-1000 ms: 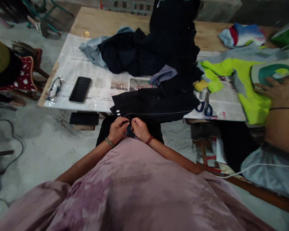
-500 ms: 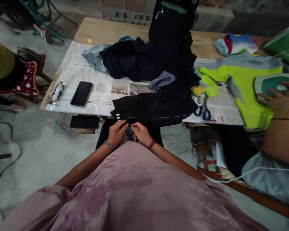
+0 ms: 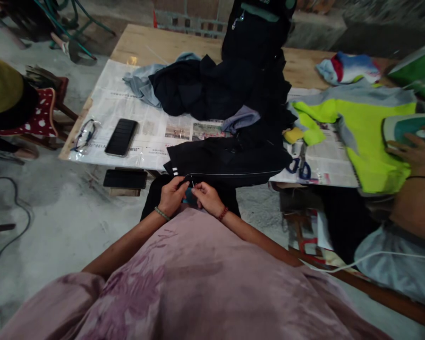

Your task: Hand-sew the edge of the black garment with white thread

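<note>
A black garment (image 3: 223,156) with a thin white line along its side and small white marks at one corner lies over the table's front edge. My left hand (image 3: 173,196) pinches the near edge of this garment between thumb and fingers, close to the white marks. Just to the right, my right hand (image 3: 209,199) is closed in a pinch by the same edge. A tiny pale sliver shows above its fingertips; what it grips is too small to make out. Something blue shows between the hands, above my lap.
On the newspaper-covered table (image 3: 104,101) are a phone (image 3: 121,137), glasses (image 3: 85,134), dark clothes (image 3: 205,85), scissors (image 3: 299,168) and a yellow-green garment (image 3: 371,123). At right, a co-worker's hand (image 3: 416,146) rests on an iron (image 3: 402,130). Another phone (image 3: 125,179) lies below the table edge.
My right hand has drawn slightly away from my left, and a pale sliver now shows between them. The co-worker's iron has slid to the right.
</note>
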`<state>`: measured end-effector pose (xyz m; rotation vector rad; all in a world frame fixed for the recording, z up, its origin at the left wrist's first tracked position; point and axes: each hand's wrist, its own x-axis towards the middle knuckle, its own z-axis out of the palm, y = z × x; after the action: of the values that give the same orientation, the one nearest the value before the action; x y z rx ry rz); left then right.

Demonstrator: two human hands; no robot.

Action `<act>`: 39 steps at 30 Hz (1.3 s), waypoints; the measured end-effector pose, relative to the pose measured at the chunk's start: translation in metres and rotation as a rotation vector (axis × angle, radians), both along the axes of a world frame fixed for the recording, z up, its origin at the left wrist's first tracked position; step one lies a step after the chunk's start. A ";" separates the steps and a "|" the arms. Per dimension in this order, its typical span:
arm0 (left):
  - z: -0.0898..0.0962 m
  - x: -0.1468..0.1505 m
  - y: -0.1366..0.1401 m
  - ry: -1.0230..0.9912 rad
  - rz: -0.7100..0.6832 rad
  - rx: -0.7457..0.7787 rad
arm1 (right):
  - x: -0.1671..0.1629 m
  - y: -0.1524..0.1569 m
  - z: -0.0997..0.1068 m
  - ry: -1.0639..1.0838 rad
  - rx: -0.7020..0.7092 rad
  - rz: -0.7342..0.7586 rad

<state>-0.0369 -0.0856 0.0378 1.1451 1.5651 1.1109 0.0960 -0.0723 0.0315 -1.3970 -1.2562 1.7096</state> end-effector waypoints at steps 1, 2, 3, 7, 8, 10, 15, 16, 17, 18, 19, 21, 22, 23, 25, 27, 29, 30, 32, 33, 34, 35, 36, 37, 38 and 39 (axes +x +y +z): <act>0.000 0.000 0.000 -0.007 -0.002 -0.004 | 0.000 0.000 -0.001 0.008 0.000 -0.007; -0.001 0.000 0.000 -0.014 -0.006 -0.004 | 0.001 0.000 -0.002 0.017 0.001 -0.013; -0.001 0.000 0.000 -0.020 -0.012 0.006 | 0.001 -0.001 -0.003 0.027 0.003 -0.019; -0.005 -0.001 0.000 0.017 -0.055 0.114 | 0.001 -0.001 -0.005 0.069 0.004 -0.033; -0.006 -0.001 0.000 0.045 -0.076 0.144 | 0.001 -0.001 -0.005 0.073 0.006 -0.041; -0.006 -0.002 0.000 0.111 -0.139 0.196 | 0.000 -0.001 -0.003 0.075 0.018 -0.067; -0.004 -0.003 -0.002 0.222 -0.227 0.271 | -0.001 0.001 0.001 0.067 0.003 -0.070; -0.004 -0.003 -0.002 0.223 -0.222 0.275 | 0.002 0.002 0.002 0.045 0.018 -0.040; -0.004 -0.003 -0.003 0.216 -0.210 0.275 | 0.005 0.002 0.004 0.005 0.057 -0.006; -0.005 -0.003 -0.003 0.202 -0.194 0.272 | 0.010 0.002 0.006 -0.052 0.129 0.023; -0.005 -0.003 -0.003 0.182 -0.174 0.267 | 0.015 0.003 0.008 -0.124 0.230 0.035; -0.005 -0.002 -0.003 0.135 -0.138 0.249 | 0.027 0.005 0.014 -0.282 0.480 -0.032; -0.005 -0.002 -0.003 0.112 -0.128 0.239 | 0.032 0.008 0.018 -0.349 0.593 -0.107; -0.004 -0.002 -0.003 0.092 -0.122 0.232 | 0.036 0.011 0.021 -0.396 0.677 -0.181; -0.003 -0.001 -0.002 0.061 -0.122 0.223 | 0.039 0.020 0.026 -0.429 0.737 -0.244; -0.002 0.000 -0.002 0.043 -0.125 0.219 | 0.035 0.029 0.028 -0.404 0.685 -0.142; -0.002 0.000 -0.002 0.030 -0.122 0.213 | 0.027 0.038 0.028 -0.360 0.578 0.029; -0.002 0.000 -0.002 0.023 -0.117 0.208 | 0.022 0.041 0.026 -0.335 0.519 0.103; -0.003 0.000 -0.003 0.001 -0.105 0.188 | 0.013 0.046 0.023 -0.270 0.408 0.188; -0.003 -0.001 -0.003 -0.012 -0.104 0.167 | 0.010 0.047 0.021 -0.225 0.356 0.204; -0.003 -0.002 -0.004 -0.026 -0.103 0.138 | 0.007 0.047 0.020 -0.173 0.305 0.206; -0.002 -0.002 -0.004 -0.042 -0.097 0.105 | 0.005 0.048 0.018 -0.121 0.259 0.197; -0.001 -0.002 -0.004 -0.063 -0.088 0.070 | 0.004 0.048 0.018 -0.072 0.219 0.179; 0.001 -0.002 -0.004 -0.090 -0.077 0.034 | 0.003 0.047 0.017 -0.031 0.185 0.151; 0.002 -0.002 -0.003 -0.122 -0.063 0.002 | 0.002 0.047 0.018 0.003 0.153 0.117; 0.004 -0.002 -0.002 -0.157 -0.048 -0.024 | 0.002 0.047 0.018 0.031 0.124 0.077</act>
<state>-0.0389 -0.0878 0.0415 1.0489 1.4190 1.1195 0.0977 -0.0256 0.0498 -1.2606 -1.3900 1.6666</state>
